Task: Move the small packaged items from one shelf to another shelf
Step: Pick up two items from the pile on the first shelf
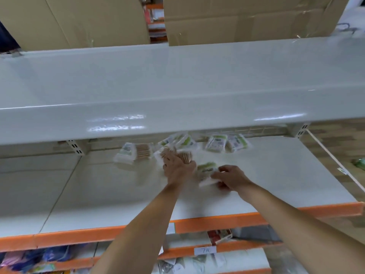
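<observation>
Head view. Middle shelf (276, 175): white board with an orange front lip, carrying several small clear packets of wooden-stemmed cotton swabs with green-and-white labels.

Left hand (177, 167): reached in over the shelf, fingers curled round a swab packet (184, 156) whose wooden stems stick out above the knuckles; motion blur hides the finer detail.

Right hand (230, 177): just beside the left, thumb and fingers pinching a second packet (206, 171), green label uppermost, low over the shelf board.

Loose stock at the back of the same shelf: one packet (132, 154) to the left, lying flat; a small cluster (180, 140) behind the left hand; a pair (227, 143) side by side to the right.

Upper shelf (177, 86): pale grey, glossy, with cardboard boxes (246, 18) behind it.

Lower shelves (197, 250): orange-edged, with blurred mixed goods and a handwritten price tag (205, 250).
</observation>
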The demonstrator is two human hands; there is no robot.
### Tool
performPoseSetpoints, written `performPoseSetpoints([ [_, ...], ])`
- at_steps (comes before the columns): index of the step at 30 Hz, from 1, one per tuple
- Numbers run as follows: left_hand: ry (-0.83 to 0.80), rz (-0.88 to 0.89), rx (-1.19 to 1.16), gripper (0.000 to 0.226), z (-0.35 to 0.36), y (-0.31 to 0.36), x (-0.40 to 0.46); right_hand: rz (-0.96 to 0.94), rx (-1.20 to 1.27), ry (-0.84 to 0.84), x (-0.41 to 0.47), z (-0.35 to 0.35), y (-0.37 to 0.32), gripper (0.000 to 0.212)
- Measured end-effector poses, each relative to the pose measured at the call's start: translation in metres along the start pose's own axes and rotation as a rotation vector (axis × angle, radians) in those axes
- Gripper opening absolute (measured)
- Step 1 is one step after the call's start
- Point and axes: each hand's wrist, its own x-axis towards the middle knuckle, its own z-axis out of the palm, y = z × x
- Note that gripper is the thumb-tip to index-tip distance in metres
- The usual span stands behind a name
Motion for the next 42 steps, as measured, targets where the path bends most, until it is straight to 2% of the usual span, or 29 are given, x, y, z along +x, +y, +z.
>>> performPoseSetpoints([
  [4,0.043,0.015,-0.435,0.036,-0.018,-0.015,-0.001,-0.001,0.075,0.013,-0.009,0.001,0.003,0.015],
  [6,0.017,-0.043,-0.598,0.015,-0.027,-0.024,-0.001,-0.009,0.114,-0.008,-0.012,0.004,-0.001,0.019],
  [10,-0.091,-0.226,-0.896,0.016,-0.040,-0.042,-0.001,-0.014,0.161,-0.050,-0.016,0.013,-0.008,0.029],
  [15,-0.214,-0.303,-0.950,0.030,-0.052,-0.061,-0.005,-0.043,0.217,-0.110,-0.020,0.026,-0.007,0.032],
  [23,-0.261,-0.319,-0.921,0.021,-0.066,-0.069,-0.019,-0.082,0.170,-0.150,-0.027,0.035,-0.014,0.024],
  [27,-0.242,-0.215,-0.863,0.014,-0.080,-0.079,-0.021,-0.123,0.151,-0.147,-0.028,0.036,-0.022,0.021],
  [30,-0.226,-0.169,-0.862,0.022,-0.091,-0.091,-0.024,-0.135,0.153,-0.163,-0.024,0.042,-0.027,0.019],
  [33,-0.129,-0.177,-0.858,0.026,-0.105,-0.100,-0.030,-0.150,0.148,-0.207,-0.020,0.054,-0.037,0.018],
  [38,-0.016,-0.180,-0.865,0.016,-0.137,-0.120,-0.040,-0.195,0.097,-0.339,-0.016,0.083,-0.057,0.018],
  [42,0.100,-0.162,-0.890,0.017,-0.163,-0.137,-0.053,-0.233,0.095,-0.413,-0.013,0.111,-0.073,0.015],
])
